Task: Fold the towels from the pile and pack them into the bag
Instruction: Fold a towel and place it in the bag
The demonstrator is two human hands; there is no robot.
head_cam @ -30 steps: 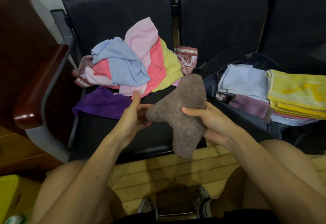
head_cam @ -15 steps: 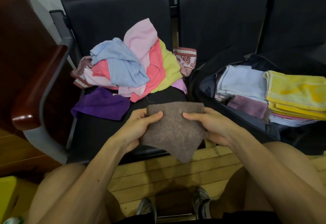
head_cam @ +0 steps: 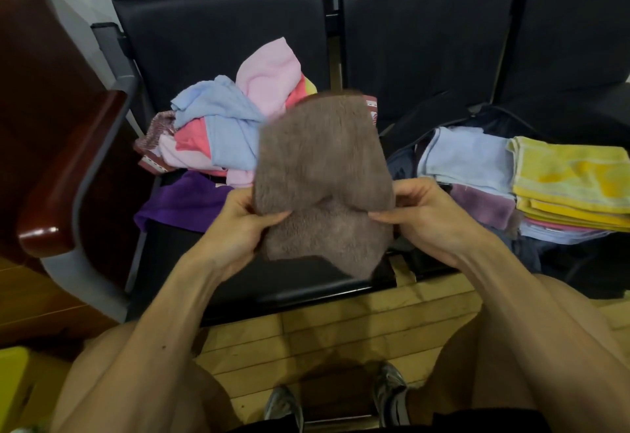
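Observation:
I hold a brown towel (head_cam: 324, 173) in the air above the black seat, blurred by motion, its far half raised toward the pile. My left hand (head_cam: 245, 224) pinches its left edge and my right hand (head_cam: 419, 211) pinches its right edge. Behind it lies the pile of unfolded towels (head_cam: 221, 126), pink, light blue, coral and a purple one (head_cam: 184, 201) at the front. To the right an open dark bag (head_cam: 402, 160) holds folded towels: a light blue one (head_cam: 467, 156), a mauve one (head_cam: 484, 207) and a yellow stack (head_cam: 572, 177).
A dark wooden armrest (head_cam: 61, 173) with a grey frame stands at the left. Black seat backs (head_cam: 221, 30) rise behind the pile and bag. Wooden floor (head_cam: 341, 337), my knees and shoes lie below the seat edge.
The brown towel's far half has swung up and away from me; half a second ago it hung below my hands as a flat folded piece. Both hands keep their pinch on its edges.

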